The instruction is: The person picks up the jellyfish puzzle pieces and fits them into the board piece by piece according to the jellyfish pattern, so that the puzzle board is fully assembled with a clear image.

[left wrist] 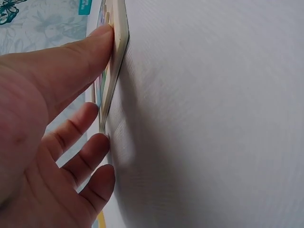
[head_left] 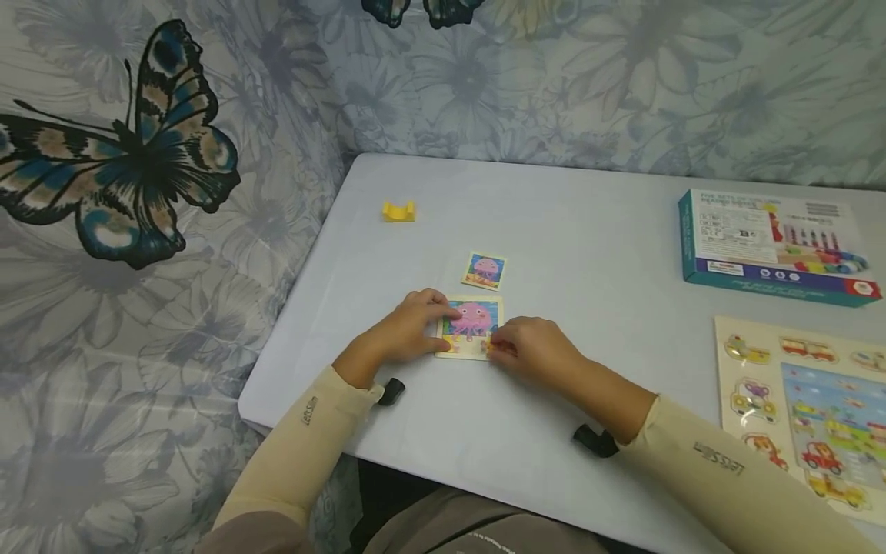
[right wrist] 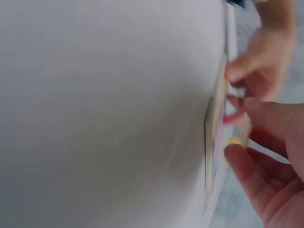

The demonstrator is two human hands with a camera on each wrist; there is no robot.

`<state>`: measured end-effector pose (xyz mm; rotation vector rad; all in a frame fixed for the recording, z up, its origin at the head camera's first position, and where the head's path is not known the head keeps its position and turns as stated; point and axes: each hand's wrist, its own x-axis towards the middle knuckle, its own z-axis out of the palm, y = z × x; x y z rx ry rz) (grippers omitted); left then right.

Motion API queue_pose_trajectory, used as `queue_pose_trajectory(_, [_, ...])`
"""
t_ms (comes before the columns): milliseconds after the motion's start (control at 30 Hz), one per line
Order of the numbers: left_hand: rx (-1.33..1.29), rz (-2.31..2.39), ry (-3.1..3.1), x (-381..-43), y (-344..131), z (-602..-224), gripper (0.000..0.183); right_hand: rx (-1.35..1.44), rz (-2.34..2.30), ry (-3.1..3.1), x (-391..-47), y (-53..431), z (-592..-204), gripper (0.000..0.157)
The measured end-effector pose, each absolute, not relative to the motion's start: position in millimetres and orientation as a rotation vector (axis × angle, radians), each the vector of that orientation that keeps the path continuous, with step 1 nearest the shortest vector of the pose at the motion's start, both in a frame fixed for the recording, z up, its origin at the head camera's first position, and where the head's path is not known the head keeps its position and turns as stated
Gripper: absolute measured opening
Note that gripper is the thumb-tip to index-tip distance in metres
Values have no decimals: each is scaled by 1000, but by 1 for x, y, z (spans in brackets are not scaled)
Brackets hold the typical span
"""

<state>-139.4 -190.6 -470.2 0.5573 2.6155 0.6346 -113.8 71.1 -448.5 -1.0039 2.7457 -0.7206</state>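
A small square puzzle board (head_left: 465,355) with a pink octopus picture lies on the white table. My left hand (head_left: 413,323) steadies its left side: the thumb presses the lower left edge and the index fingertip touches the picture. In the left wrist view the other fingers (left wrist: 97,147) spread loosely beside the board. At the board's lower right corner, my right hand (head_left: 536,346) pinches a small puzzle piece between thumb and index finger, largely hidden by the fingertips. Just beyond the board lies a smaller octopus picture card (head_left: 484,271).
A yellow block with a curved notch (head_left: 398,212) stands toward the back left. At the right are a teal and white toy box (head_left: 782,246) and, nearer me, a larger wooden puzzle board (head_left: 735,327) with vehicle pictures. Patterned cloth walls border the table's left and back.
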Motion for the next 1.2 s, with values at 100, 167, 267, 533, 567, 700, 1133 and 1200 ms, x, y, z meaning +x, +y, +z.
queue_pose_trajectory(100, [564, 649, 2610, -139, -192, -470, 54, -1209, -680, 2762, -118, 51, -453, 13])
queue_pose_trajectory(167, [576, 660, 2608, -139, -193, -470, 53, -1309, -670, 2763, -121, 41, -457, 10])
queue_pose_trajectory(267, [586, 665, 2602, -141, -191, -468, 53, -1400, -660, 2764, -124, 33, -462, 7])
queue_pose_trajectory(533, [569, 644, 2663, -144, -182, -467, 45, -1457, -683, 2720, -131, 30, -467, 11])
queue_pose_trajectory(567, [555, 648, 2666, -144, -181, -467, 44, -1431, -691, 2702, -132, 31, -467, 13])
queue_pose_trajectory(700, [499, 677, 2653, -145, -179, -466, 42, -1132, -755, 2625, -139, 36, -465, 15])
queue_pose_trajectory(1133, [358, 685, 2543, -165, -170, -461, 40, -596, -704, 2457, -169, 39, -459, 28])
queue_pose_trajectory(1200, [363, 678, 2549, -166, -168, -462, 37, -564, -683, 2448, -171, 38, -458, 30])
